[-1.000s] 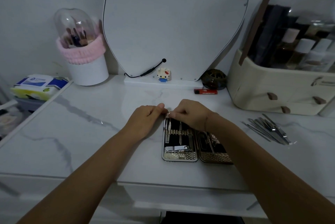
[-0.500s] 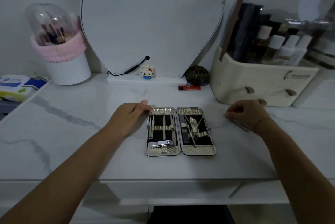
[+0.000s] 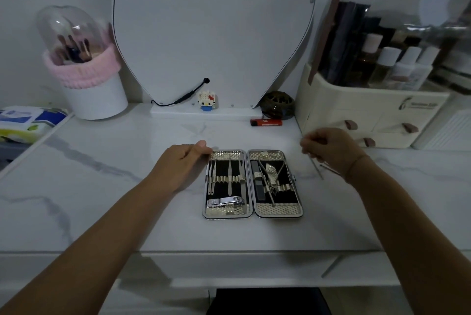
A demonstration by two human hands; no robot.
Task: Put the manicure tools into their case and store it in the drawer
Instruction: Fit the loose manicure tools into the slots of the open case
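One thin metal tool [image 3: 316, 169] is pinched near its top in the right hand [image 3: 331, 154], fingers curled close round it, shaft slanting down toward the tabletop [image 3: 102, 187]. Likely risk: a rod this slim and slick twists or slips out of the pinch on the way to the case [image 3: 246, 182], or snags an elastic loop and misses its slot. A second sliver sits just beside the wrist; can't tell if it is held or loose. Left hand [image 3: 182, 161] lies flat with fingers straight, tips touching the case's top-left corner, gripping nothing; if it lifts, the case could skate. Case lies open flat between the hands, nail clipper [image 3: 225, 201] and several tools strapped in. Cosmetics organiser [image 3: 356, 115] stands behind the right hand.
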